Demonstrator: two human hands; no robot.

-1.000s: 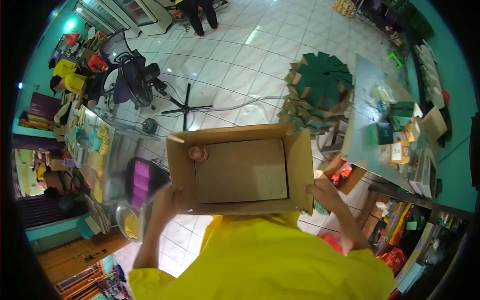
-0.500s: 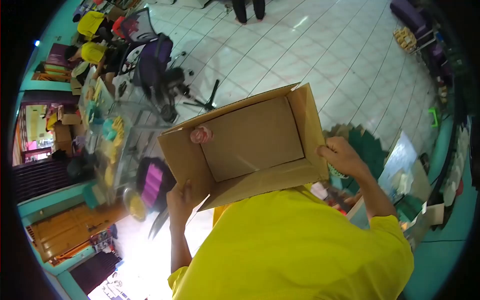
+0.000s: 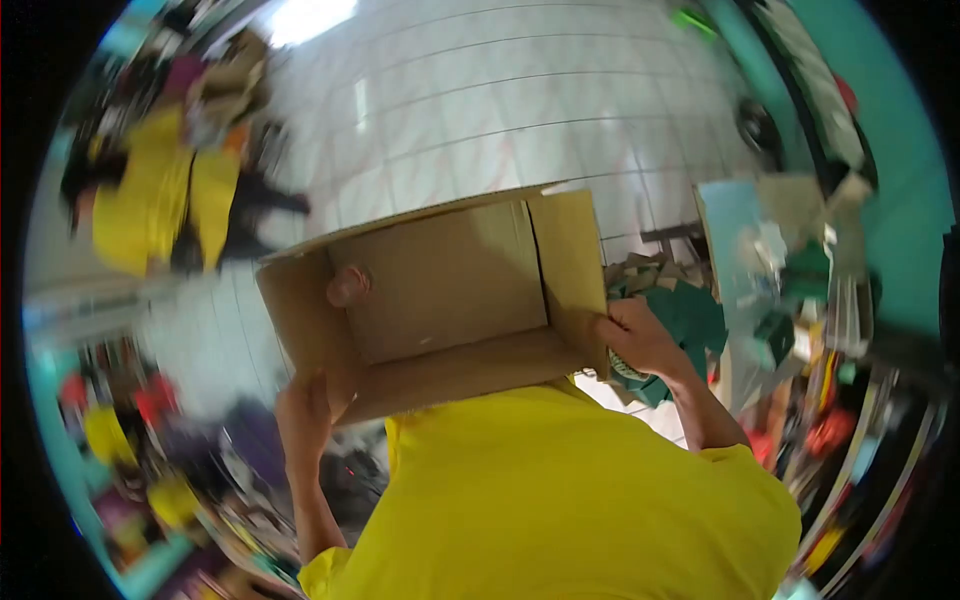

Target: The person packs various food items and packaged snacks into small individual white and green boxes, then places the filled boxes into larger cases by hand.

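An open cardboard box [image 3: 450, 285] is held in front of the yellow shirt, its opening facing up toward the camera. My left hand [image 3: 304, 410] grips the lower left side, with the thumb on the inner face. At the right wall, my right hand [image 3: 640, 340] is closed on the box edge. Inside, a reddish, clear roll-like item [image 3: 349, 286] lies by the left wall; the rest of the box's bottom shows bare cardboard.
Green and brown cut pieces [image 3: 690, 320] lie beyond my right hand, beside a light blue board [image 3: 732, 230]. A person in yellow [image 3: 165, 200] is at the upper left. Shelves with mixed goods stand at lower right.
The view has turned sharply, so the chair and long table have left their former places. The box has shifted left in view, still between both hands. A person in yellow now appears larger.
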